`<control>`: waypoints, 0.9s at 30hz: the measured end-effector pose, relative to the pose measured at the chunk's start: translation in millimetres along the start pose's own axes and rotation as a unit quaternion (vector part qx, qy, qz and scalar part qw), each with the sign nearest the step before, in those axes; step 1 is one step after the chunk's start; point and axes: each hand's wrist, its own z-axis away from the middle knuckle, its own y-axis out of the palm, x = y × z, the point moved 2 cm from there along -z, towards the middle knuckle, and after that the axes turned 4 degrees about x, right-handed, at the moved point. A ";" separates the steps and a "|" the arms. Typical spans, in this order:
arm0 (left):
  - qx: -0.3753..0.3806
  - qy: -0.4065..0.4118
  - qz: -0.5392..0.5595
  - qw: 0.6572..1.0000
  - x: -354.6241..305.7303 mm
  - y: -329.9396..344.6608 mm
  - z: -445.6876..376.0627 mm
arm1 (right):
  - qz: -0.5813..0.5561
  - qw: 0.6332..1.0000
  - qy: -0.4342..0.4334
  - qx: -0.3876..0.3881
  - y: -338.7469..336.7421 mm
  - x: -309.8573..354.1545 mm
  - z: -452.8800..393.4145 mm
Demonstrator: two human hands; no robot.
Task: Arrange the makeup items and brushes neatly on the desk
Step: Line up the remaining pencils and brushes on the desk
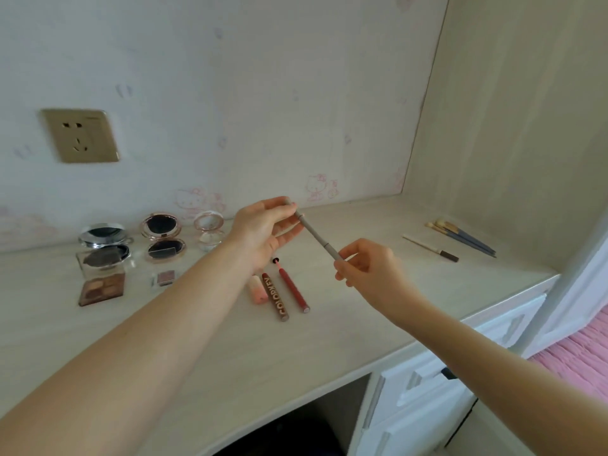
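A slim grey makeup pencil [317, 236] hangs above the desk [345, 324], held at both ends. My left hand [263, 232] pinches its far end and my right hand [365, 263] grips its near end. Below my left hand lie a pink tube [258, 291], a brown tube lettered COLORKEY [276, 297] and a red lip liner [292, 286], side by side. At the back left stand three open compacts [163, 236], with two eyeshadow palettes [102, 287] in front. Several brushes [464, 236] and a white pencil [429, 247] lie at the far right.
A wall socket [80, 134] sits on the back wall. A side panel closes the desk on the right. White drawers [427, 383] are under the desk's right end, and a pink bedspread [579, 353] shows at the lower right.
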 end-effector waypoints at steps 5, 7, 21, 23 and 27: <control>-0.015 0.042 -0.003 0.999 -29.0 -43.5 33.8 | -0.010 0.997 -0.021 0.076 43.1 33.4 11.6; -0.012 0.053 -0.011 0.998 -36.7 -56.8 47.3 | -0.041 0.995 -0.027 0.091 58.6 43.4 16.3; -0.042 0.074 -0.120 0.989 -27.3 -98.1 113.4 | -0.185 0.968 -0.020 0.166 122.3 82.0 31.0; -0.045 0.082 -0.119 0.989 -29.3 -100.1 115.0 | -0.205 0.963 -0.013 0.175 125.7 83.6 33.5; -0.052 0.103 -0.154 0.981 -32.1 -105.1 117.0 | -0.167 0.966 -0.011 0.197 131.7 81.5 37.1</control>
